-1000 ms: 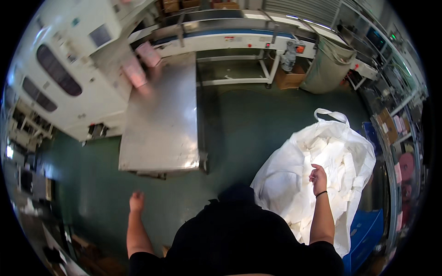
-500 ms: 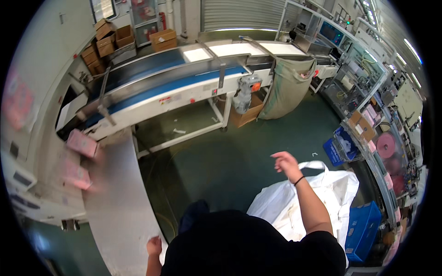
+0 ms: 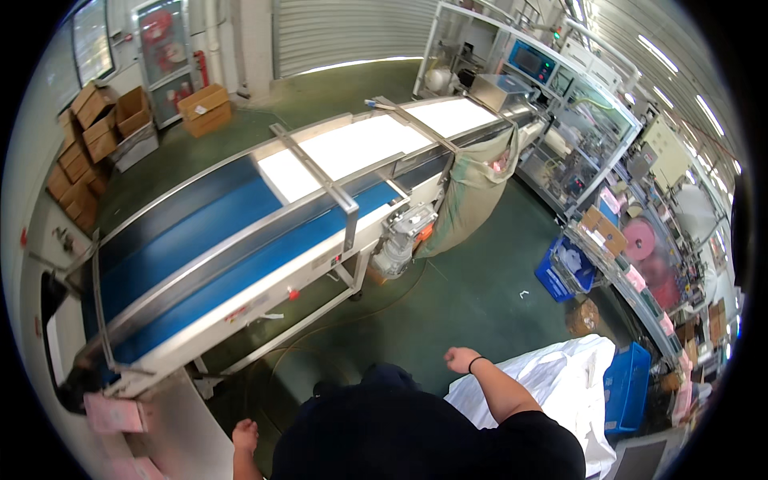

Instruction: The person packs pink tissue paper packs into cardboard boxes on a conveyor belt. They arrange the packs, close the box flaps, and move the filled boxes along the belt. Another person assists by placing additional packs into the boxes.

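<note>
I am seeing a long blue-belted metal conveyor standing ahead, pink block-shaped packs lying at the left edge of a flat grey metal surface, and, rightward, a white fabric sack sitting left of a blue plastic crate.

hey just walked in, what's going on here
A person in a black top faces a conveyor with blue belts. Neither hand visibly holds anything: the left hand is by the edge of the metal table, and the right hand is near the large white sack. Pink packages sit at the table's left side.
</note>
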A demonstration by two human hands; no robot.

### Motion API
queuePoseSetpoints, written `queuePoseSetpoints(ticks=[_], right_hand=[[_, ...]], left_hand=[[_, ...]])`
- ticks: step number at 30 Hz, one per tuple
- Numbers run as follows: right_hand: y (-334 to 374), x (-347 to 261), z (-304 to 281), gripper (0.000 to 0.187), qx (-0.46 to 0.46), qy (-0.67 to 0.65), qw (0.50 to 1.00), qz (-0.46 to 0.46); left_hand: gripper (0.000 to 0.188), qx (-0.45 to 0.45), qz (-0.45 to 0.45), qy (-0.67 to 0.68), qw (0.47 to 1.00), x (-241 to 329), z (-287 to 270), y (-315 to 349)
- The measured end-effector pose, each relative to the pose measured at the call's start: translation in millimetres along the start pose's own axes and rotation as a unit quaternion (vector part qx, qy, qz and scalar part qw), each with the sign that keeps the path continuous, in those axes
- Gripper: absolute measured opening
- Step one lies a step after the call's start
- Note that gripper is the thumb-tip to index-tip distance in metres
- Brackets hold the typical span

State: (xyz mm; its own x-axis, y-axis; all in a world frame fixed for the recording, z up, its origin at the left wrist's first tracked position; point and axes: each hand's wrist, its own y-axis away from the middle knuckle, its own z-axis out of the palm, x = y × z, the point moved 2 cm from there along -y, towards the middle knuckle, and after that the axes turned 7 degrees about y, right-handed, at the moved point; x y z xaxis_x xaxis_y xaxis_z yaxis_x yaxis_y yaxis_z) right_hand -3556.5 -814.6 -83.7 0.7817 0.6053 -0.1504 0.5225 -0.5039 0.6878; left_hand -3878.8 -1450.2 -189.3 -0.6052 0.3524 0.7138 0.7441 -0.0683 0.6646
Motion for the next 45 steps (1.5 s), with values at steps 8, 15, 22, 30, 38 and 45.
queuePoseSetpoints(ticks=[8, 15, 22, 30, 38, 45], right_hand=[[-140.9, 75.0, 16.9, 0.054, -0.294, 0.001, 0.955, 0.048], [-350.5, 70.2, -65.1, 0.019, -0.358, -0.498, 0.786, 0.079], [-384.3, 19.1, -139.2, 0.012, -0.455, -0.169, 0.874, 0.007], [-388.2, 5.5, -159.4, 0.024, -0.481, -0.13, 0.867, 0.025], [-379.6, -8.3, -106.9, 0.038, -0.429, -0.141, 0.887, 0.095], [-254.5, 18.8, 2.0, 0.031, -0.291, -0.316, 0.898, 0.094]], left_hand=[[0.025, -0.055, 0.04, 0.093, 0.993, 112.7, 96.7, -97.7], [0.022, 0.096, -0.055, -0.159, 0.981, 188.2, 226.2, -101.0], [0.021, 0.144, -0.013, -0.174, 0.974, 295.8, 288.1, -151.4], [0.022, 0.155, 0.019, -0.212, 0.965, 338.8, 294.2, -182.8], [0.023, 0.153, 0.173, -0.242, 0.942, 392.9, 254.9, -253.6], [0.024, 0.152, 0.328, -0.26, 0.895, 466.2, 201.5, -326.6]])
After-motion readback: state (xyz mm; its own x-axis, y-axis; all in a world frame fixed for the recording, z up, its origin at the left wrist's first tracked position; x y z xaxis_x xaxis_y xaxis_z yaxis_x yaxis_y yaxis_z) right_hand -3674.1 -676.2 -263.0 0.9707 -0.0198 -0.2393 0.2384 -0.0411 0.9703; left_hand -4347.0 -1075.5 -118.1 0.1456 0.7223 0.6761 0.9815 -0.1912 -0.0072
